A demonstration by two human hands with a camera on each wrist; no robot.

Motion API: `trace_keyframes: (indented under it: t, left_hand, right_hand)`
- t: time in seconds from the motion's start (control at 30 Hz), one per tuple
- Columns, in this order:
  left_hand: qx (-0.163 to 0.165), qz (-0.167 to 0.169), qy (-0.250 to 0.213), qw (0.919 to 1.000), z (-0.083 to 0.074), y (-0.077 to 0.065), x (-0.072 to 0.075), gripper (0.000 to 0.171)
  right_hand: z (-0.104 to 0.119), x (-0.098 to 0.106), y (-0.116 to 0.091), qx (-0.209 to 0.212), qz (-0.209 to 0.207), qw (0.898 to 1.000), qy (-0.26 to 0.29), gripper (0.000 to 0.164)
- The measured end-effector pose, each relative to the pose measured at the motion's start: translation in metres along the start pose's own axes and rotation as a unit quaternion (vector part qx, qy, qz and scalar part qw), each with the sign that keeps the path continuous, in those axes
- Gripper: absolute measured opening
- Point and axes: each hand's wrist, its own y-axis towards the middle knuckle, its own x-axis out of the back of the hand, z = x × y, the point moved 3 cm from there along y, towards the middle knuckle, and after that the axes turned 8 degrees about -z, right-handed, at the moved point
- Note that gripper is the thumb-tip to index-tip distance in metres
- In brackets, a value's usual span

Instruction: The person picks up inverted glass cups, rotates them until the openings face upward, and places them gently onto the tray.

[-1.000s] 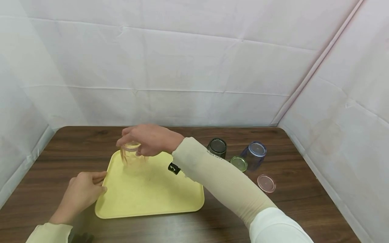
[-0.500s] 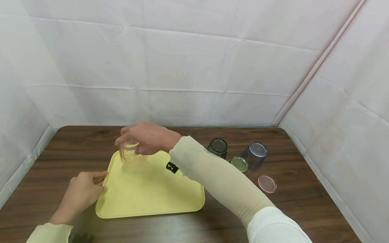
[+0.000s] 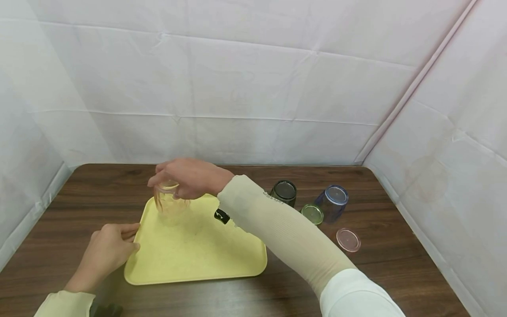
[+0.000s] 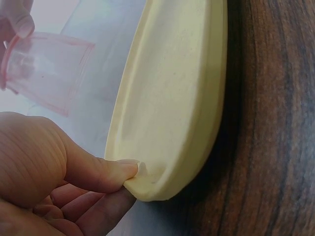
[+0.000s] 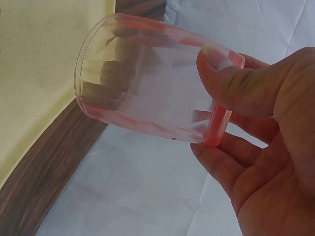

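By the tray's far-left corner, the right hand grips a pink cup; the left hand pinches the left edge.

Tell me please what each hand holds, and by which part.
Right hand: the pink cup, by its base. Left hand: the yellow tray, by its rim.

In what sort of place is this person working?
Probably a makeshift filming booth: white sheeting hangs behind and on both sides of a wood-grain table, with a yellow tray on it.

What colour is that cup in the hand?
The cup is see-through pink; right wrist view shows best.
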Motion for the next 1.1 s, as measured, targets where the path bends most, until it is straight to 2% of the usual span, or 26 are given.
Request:
trace_keyframes:
  t: [0.27,0.83,1.1]
  left_hand:
    - [0.006,0.01,-0.004,0.9999,-0.0026,-0.0005,-0.0014,0.055]
    - [-0.006,0.004,-0.007,0.9999,-0.005,0.0,-0.0044,0.054]
    - [-0.006,0.014,-0.002,0.9999,-0.0045,0.0004,-0.0025,0.055]
  right_hand:
    - [-0.0007,0.0025,0.001,0.002,-0.002,1.0,0.017,0.049]
    - [-0.0016,0.0045,0.0053,-0.037,0.008,0.999,0.021,0.055]
    - [-0.0005,0.0018,0.0064,-0.022,0.006,1.0,0.006,0.051]
